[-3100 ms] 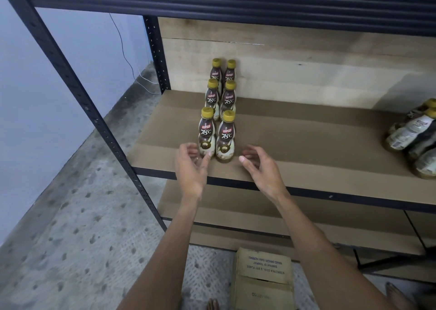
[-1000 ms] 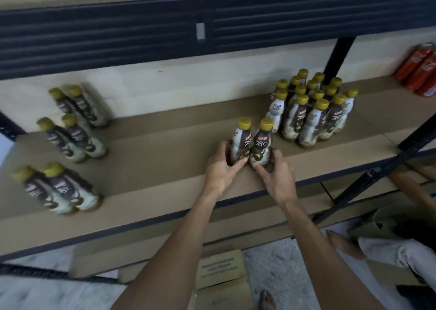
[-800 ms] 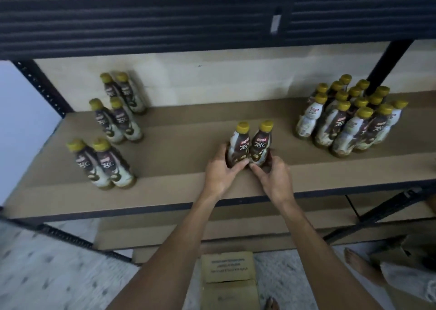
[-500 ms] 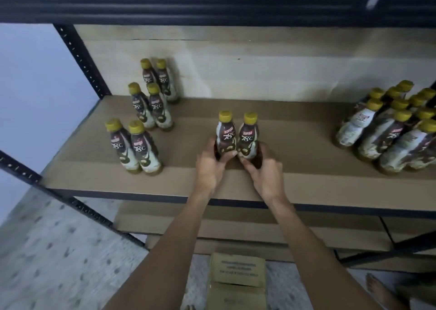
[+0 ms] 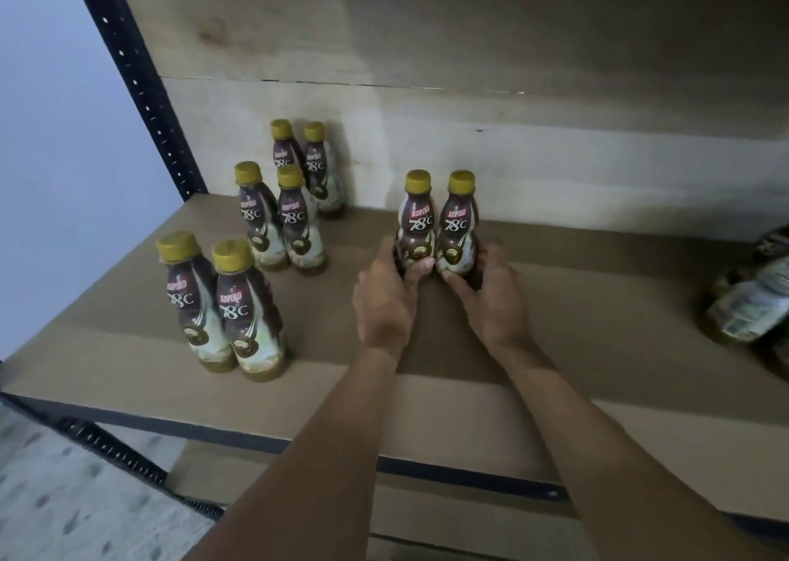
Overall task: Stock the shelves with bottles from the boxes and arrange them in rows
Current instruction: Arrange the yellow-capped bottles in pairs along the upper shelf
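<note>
Two brown coffee bottles with gold caps stand side by side on the shelf board (image 5: pixel 576 304). My left hand (image 5: pixel 386 295) grips the base of the left bottle (image 5: pixel 416 223). My right hand (image 5: pixel 491 295) grips the base of the right bottle (image 5: pixel 459 225). To their left stand three pairs of the same bottles in a double row: a front pair (image 5: pixel 222 304), a middle pair (image 5: pixel 277 219) and a back pair (image 5: pixel 309 163) by the back panel.
Part of another group of bottles (image 5: pixel 755 300) shows at the right edge of the shelf. A black perforated upright (image 5: pixel 141 86) stands at the left rear. A lower shelf (image 5: pixel 469 513) lies beneath, and speckled floor (image 5: pixel 64 496) shows at lower left.
I took two bottles from the group on the right and slid them leftward across the shelf. They now stand deeper on the board, nearer the double row; my view has moved closer.
</note>
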